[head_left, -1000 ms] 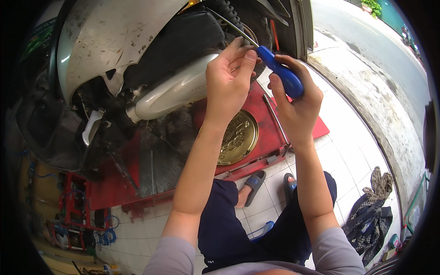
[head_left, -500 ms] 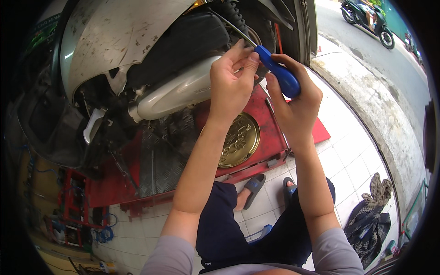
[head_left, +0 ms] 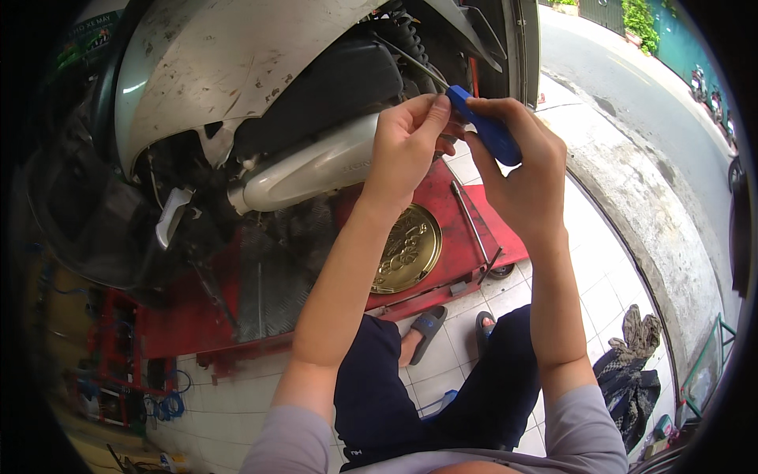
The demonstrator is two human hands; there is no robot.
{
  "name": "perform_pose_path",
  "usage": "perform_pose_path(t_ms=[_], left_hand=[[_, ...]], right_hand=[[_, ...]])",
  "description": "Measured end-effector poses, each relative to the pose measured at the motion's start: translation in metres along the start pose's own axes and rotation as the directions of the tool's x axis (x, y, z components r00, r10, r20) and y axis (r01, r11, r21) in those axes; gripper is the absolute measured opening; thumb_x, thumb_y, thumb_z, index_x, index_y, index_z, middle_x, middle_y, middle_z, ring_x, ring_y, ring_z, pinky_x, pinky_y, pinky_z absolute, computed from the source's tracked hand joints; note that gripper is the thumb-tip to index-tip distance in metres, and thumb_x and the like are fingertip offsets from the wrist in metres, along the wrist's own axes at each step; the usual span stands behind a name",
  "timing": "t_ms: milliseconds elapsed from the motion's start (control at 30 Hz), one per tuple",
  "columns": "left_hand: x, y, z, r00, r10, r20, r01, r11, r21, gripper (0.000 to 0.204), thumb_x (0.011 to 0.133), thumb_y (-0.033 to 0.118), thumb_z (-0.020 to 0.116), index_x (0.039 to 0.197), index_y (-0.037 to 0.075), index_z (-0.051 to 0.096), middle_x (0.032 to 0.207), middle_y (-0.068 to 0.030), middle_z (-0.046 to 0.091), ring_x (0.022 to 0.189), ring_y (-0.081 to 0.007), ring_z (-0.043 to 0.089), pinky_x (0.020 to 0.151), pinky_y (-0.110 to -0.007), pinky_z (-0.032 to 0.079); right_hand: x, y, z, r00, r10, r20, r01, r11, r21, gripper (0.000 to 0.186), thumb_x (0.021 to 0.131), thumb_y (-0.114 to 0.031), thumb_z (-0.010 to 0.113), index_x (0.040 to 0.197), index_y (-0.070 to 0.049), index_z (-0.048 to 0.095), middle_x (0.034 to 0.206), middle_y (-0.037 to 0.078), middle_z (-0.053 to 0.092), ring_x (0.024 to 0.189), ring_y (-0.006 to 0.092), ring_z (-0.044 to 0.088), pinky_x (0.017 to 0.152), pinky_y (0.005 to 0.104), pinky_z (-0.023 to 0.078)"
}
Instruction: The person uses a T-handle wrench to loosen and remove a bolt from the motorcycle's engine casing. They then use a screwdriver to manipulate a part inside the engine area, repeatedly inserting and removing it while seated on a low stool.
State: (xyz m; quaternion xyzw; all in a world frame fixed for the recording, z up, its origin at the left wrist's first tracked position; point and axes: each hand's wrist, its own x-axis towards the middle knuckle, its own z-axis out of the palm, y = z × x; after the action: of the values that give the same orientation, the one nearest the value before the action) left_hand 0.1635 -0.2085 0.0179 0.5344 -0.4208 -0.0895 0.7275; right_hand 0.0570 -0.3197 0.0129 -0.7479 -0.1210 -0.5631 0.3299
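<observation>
My right hand [head_left: 525, 170] is closed round the blue handle of a screwdriver [head_left: 493, 134]. Its thin metal shaft points up and left, toward the black coil spring [head_left: 414, 47] at the rear of a scooter. Close beside the front of the handle, my left hand [head_left: 407, 146] is closed, with thumb and fingers pinched together. Whatever lies in that pinch is hidden. Below both hands, a round gold embossed tray [head_left: 410, 249] lies on a red lift platform [head_left: 355, 304], partly covered by my left forearm.
Ahead and left stands the scooter, with a scuffed pale body panel [head_left: 213, 71] and a silver exhaust cover [head_left: 308, 170]. A long metal rod tool [head_left: 471, 221] lies on the platform. Dark patterned cloth [head_left: 632, 379] is on the tiled floor at right, before a street.
Both hands and the screwdriver have shifted slightly right and a little down in the picture as the view moved. A passing motorbike has left the street view.
</observation>
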Motion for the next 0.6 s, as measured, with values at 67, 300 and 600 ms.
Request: perform_pose_path(t_ms=[67, 300, 600], left_hand=[[0.004, 0.016, -0.002, 0.992, -0.114, 0.051, 0.120, 0.985, -0.124, 0.029, 0.098, 0.033, 0.053, 0.098, 0.005, 0.064, 0.082, -0.0023, 0.066, 0.077, -0.0094, 0.060, 0.066, -0.025, 0.046], [0.022, 0.030, 0.012, 0.976, -0.181, 0.122, 0.218, 0.815, -0.537, 0.022, 0.099, 0.019, 0.050, 0.108, 0.000, 0.059, 0.101, -0.0088, 0.063, 0.091, -0.0167, 0.061, 0.082, -0.031, 0.051], [0.019, 0.026, 0.019, 0.967, -0.154, 0.202, 0.253, 0.579, -0.775, 0.022, 0.096, 0.019, 0.056, 0.103, -0.001, 0.059, 0.106, -0.0123, 0.062, 0.103, -0.0212, 0.059, 0.092, -0.032, 0.051]], right_hand=[[0.022, -0.013, -0.009, 0.992, -0.059, 0.108, 0.060, 0.998, -0.001, 0.028, 0.073, 0.005, 0.065, 0.100, -0.002, 0.062, 0.084, 0.017, 0.060, 0.075, 0.0375, 0.062, 0.067, 0.0388, 0.050], [0.059, -0.036, -0.032, 0.938, -0.150, 0.312, 0.203, 0.968, -0.145, 0.042, 0.071, 0.004, 0.067, 0.111, -0.004, 0.056, 0.093, 0.019, 0.063, 0.084, 0.0392, 0.062, 0.073, 0.0428, 0.049], [0.045, -0.044, -0.024, 0.994, -0.091, 0.065, 0.109, 0.925, -0.365, 0.021, 0.080, -0.004, 0.070, 0.096, -0.003, 0.056, 0.077, 0.014, 0.062, 0.058, 0.0274, 0.062, 0.053, 0.0354, 0.047]])
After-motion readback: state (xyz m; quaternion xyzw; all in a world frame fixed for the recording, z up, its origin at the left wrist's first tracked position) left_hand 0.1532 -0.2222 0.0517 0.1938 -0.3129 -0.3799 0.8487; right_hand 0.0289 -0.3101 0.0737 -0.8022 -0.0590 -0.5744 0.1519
